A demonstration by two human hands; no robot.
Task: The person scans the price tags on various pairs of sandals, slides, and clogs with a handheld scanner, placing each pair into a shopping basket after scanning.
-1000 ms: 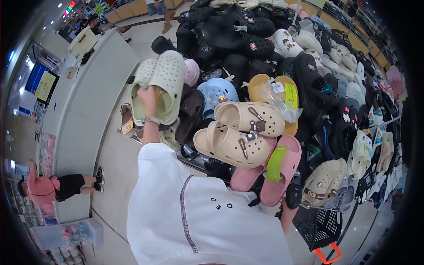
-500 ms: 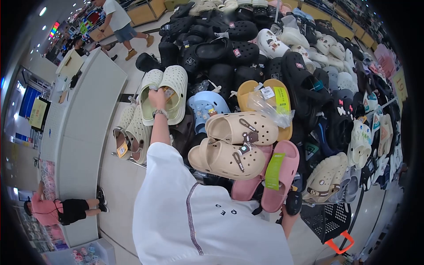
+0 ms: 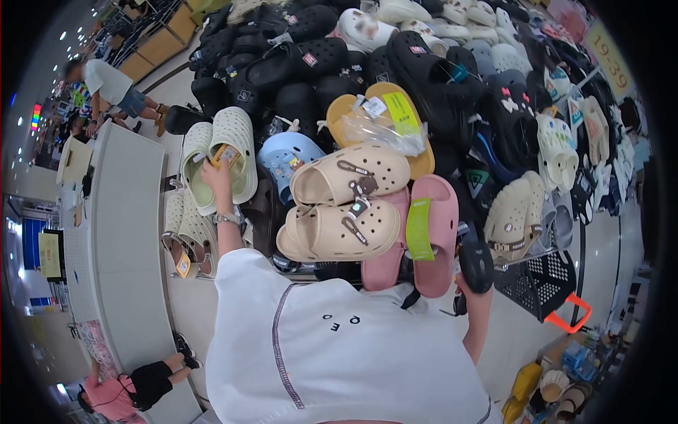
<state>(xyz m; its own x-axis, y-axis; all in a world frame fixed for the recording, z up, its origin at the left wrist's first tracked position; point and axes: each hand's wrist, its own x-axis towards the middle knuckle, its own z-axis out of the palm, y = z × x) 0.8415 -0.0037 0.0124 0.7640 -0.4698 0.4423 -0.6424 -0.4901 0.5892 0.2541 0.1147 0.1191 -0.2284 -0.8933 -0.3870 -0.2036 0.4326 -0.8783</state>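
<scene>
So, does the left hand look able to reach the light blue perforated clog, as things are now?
Probably yes: the light blue perforated clog lies close to the left hand, its top largely uncovered. However, the hand grips pale green perforated clogs and would likely need to release them first.

A long white counter [image 3: 131, 247] stands on pale floor [image 3: 189, 304] beneath small ceiling lights [image 3: 63, 34].

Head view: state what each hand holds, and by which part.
Left hand: pale green clogs, by their adjoining sides at the openings. Right hand: partly hidden; its hold cannot be told.
</scene>
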